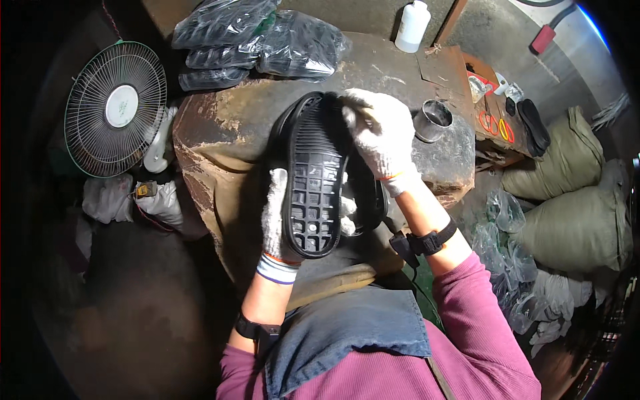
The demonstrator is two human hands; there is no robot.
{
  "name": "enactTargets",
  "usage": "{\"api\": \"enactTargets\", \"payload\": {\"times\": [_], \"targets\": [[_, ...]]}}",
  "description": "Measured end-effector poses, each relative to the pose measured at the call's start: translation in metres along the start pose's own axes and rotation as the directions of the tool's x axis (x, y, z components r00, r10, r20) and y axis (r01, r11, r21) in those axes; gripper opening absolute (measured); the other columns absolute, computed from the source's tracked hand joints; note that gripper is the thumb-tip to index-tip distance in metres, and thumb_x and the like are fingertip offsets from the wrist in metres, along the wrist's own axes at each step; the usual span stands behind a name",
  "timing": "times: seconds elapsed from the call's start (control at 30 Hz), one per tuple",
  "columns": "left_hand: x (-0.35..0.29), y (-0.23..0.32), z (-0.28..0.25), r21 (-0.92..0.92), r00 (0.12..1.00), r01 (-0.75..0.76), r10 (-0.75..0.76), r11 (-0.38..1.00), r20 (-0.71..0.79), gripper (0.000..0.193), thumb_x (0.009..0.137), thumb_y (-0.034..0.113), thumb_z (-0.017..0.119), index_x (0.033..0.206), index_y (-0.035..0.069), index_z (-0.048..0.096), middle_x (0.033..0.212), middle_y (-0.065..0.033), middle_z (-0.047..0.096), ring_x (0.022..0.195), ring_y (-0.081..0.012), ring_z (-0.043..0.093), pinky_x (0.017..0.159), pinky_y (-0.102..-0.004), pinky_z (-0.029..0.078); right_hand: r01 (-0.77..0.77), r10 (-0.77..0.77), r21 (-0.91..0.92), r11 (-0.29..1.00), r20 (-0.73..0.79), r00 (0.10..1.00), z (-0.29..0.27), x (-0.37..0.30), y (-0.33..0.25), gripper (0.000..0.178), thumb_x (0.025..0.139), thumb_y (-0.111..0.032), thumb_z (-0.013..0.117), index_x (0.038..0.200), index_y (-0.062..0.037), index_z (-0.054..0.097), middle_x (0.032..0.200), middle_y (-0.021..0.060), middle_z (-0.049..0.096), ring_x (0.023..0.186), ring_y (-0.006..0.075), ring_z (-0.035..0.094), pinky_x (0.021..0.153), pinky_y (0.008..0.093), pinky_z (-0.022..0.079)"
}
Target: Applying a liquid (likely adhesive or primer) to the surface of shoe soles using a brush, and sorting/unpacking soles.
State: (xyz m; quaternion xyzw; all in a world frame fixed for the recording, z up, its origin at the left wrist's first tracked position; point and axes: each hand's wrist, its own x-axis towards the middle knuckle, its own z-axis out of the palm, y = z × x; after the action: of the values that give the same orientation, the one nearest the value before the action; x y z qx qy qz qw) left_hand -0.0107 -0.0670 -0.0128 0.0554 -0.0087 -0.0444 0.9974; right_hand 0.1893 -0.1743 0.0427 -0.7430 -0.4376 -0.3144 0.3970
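I cradle the black shoe sole [313,180] tread-up over the stained workbench [220,133], my gloved left hand [275,217] clamped under its heel to steady it, while my gloved right hand [381,133] grips the toe edge beside a metal cup [433,121].

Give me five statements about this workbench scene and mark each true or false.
1. The left hand grips the heel end of a black shoe sole. True.
2. The right hand is bare. False: it wears a white knit glove and rests on the sole's toe end.
3. A small metal cup stands on the table right of the right hand. True.
4. The fan lies on the right by the sacks. False: it is on the left.
5. The white plastic bottle lies tipped over. False: it stands upright at the table's far edge.
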Motion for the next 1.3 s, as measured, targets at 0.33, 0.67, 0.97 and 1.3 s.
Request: {"api": "enactTargets", "payload": {"times": [0.33,0.67,0.97,1.3], "targets": [[0.000,-0.007,0.009,-0.104,0.999,-0.045,0.042,0.994,-0.033,0.098,0.105,0.073,0.037,0.162,-0.007,0.032,0.133,-0.0399,0.062,0.107,-0.0536,0.070,0.093,-0.0631,0.058,-0.352,0.327,0.279,0.893,0.133,0.936,0.000,-0.011,0.012,0.021,0.090,-0.020,0.076,0.106,-0.0085,0.081,0.107,0.0106,0.079,0.100,0.0300,0.073,0.092,0.0383,0.057],[-0.002,0.002,-0.040,-0.001,0.961,-0.278,0.278,0.961,0.004,0.081,0.108,0.065,0.035,0.163,0.006,0.039,0.157,-0.0222,0.052,0.138,-0.0465,0.055,0.114,-0.0628,0.046,-0.258,0.005,0.560,0.787,0.412,0.911,-0.015,-0.042,-0.046,0.022,0.087,-0.012,0.081,0.108,-0.0100,0.081,0.109,0.0052,0.078,0.104,0.0262,0.072,0.099,0.0391,0.055],[-0.007,0.051,-0.031,0.115,0.938,-0.319,0.296,0.941,0.178,0.087,0.106,0.070,0.039,0.156,-0.001,0.048,0.147,-0.0283,0.059,0.127,-0.0442,0.065,0.107,-0.0586,0.054,-0.035,-0.323,0.624,0.780,0.450,0.832,-0.045,-0.063,-0.076,0.026,0.087,-0.020,0.082,0.113,-0.0159,0.081,0.116,0.0015,0.078,0.121,0.0298,0.067,0.109,0.0443,0.050],[-0.026,0.110,-0.022,0.593,0.939,-0.322,0.327,0.738,0.103,0.098,0.098,0.062,0.067,0.155,-0.013,0.039,0.142,-0.0392,0.057,0.126,-0.0431,0.067,0.106,-0.0537,0.059,-0.750,0.133,0.612,0.252,0.745,0.653,-0.045,-0.051,-0.089,0.026,0.097,-0.017,0.079,0.119,-0.0029,0.076,0.106,0.0039,0.079,0.094,0.0108,0.071,0.087,0.0278,0.057]]}}
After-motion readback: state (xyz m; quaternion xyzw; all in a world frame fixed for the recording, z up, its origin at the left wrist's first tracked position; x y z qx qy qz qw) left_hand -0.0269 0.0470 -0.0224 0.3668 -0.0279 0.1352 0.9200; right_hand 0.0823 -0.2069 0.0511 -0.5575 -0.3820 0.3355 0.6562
